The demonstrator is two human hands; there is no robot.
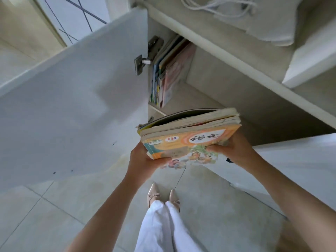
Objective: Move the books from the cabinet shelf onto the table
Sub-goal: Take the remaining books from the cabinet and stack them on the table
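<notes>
A stack of worn books (189,135), orange illustrated cover facing me, is held in front of the open cabinet. My left hand (143,157) grips its left lower corner, thumb on the cover. At the stack's right lower edge my right hand (231,148) holds on, fingers curled under. Several more books (167,73) stand upright at the left end of the cabinet shelf (196,99), leaning against the side wall. No table shows in the head view.
The white cabinet door (72,99) stands open on the left, its hinge (143,62) by the shelf books. Above, a shelf board (227,50) carries a pale bag with cords (254,17). Tiled floor (54,206) and my feet lie below.
</notes>
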